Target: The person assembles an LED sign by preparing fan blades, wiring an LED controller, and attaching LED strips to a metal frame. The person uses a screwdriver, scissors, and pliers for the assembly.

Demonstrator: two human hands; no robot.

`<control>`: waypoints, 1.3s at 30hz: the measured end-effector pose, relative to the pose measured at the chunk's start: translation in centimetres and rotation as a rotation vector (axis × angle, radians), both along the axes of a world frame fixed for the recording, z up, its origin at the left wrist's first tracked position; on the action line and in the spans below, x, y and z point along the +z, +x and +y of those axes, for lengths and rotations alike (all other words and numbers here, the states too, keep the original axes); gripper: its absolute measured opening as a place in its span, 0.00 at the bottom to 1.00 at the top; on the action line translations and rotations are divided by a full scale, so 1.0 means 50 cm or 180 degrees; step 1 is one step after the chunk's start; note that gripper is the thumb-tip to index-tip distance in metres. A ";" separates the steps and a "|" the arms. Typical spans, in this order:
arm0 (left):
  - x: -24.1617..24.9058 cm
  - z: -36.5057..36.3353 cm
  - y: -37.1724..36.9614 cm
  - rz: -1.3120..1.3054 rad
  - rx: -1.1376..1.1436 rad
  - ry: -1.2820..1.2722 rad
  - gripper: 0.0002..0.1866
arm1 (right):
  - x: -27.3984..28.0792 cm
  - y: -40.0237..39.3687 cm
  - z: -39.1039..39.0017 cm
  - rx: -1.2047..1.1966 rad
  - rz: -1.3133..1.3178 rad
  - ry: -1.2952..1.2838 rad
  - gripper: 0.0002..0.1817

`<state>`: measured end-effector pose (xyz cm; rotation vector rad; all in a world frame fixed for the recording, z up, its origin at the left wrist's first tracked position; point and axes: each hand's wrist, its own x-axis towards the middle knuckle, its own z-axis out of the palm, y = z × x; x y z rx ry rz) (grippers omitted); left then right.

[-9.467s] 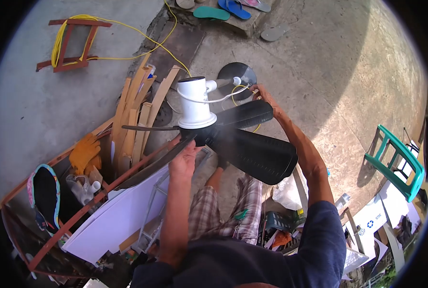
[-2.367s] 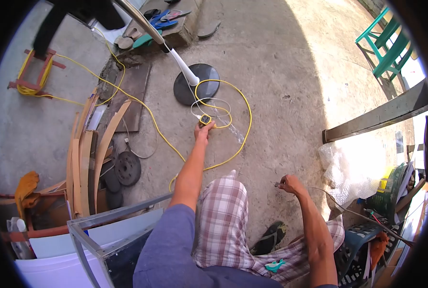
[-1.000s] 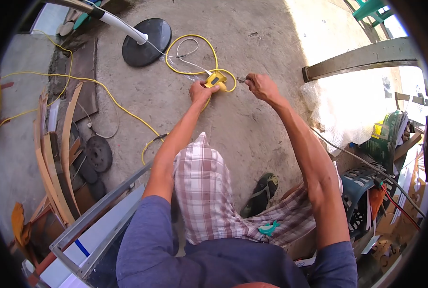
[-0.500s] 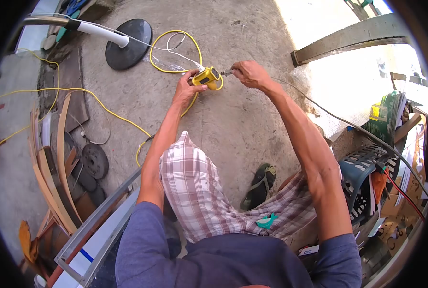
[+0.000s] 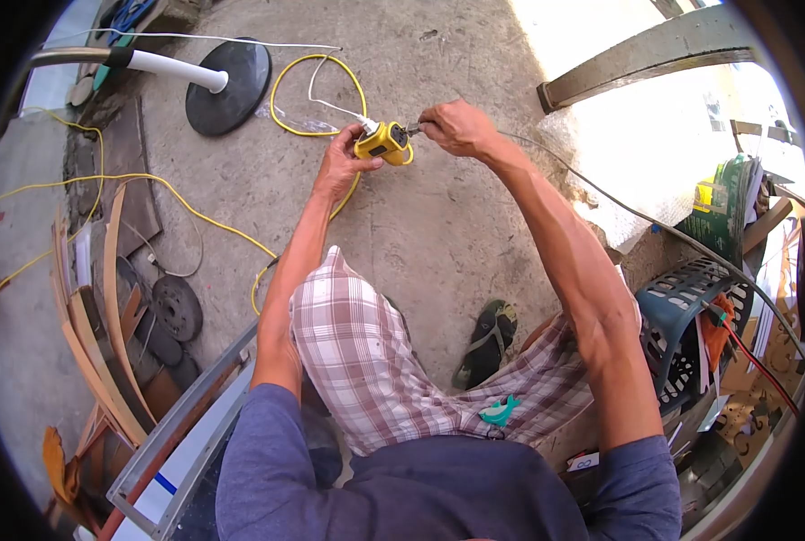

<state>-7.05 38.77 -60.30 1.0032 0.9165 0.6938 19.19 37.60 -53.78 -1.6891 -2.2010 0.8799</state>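
My left hand (image 5: 337,167) is closed around a yellow extension outlet box (image 5: 382,144), thumb along its near side. Pushed into the top of the box is a white plug (image 5: 367,124) with a thin white cord. On the right side of the box, a dark socket face points toward my right hand (image 5: 461,129). That hand pinches a plug (image 5: 415,130), whose prongs are right at the socket face. From it a grey cord (image 5: 592,187) runs off to the right. The fingertips around the plug are partly hidden. A yellow cord (image 5: 363,90) loops on the floor behind the box.
A round black stand base (image 5: 231,90) with a white pole is at upper left. Curved wood strips (image 5: 96,352) and a dark wheel (image 5: 177,307) lie at left. A blue-green plastic basket (image 5: 682,307) sits at right, below a wooden beam (image 5: 646,68). A sandal (image 5: 488,347) is near my knees.
My right hand has brought the plug closer, up to the socket face. My left hand still holds the outlet box, and the whole view has shifted slightly left.
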 end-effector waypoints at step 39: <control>0.002 -0.007 -0.005 -0.0001 -0.0072 -0.0185 0.38 | 0.000 0.020 -0.006 0.0360 0.0470 -0.0299 0.17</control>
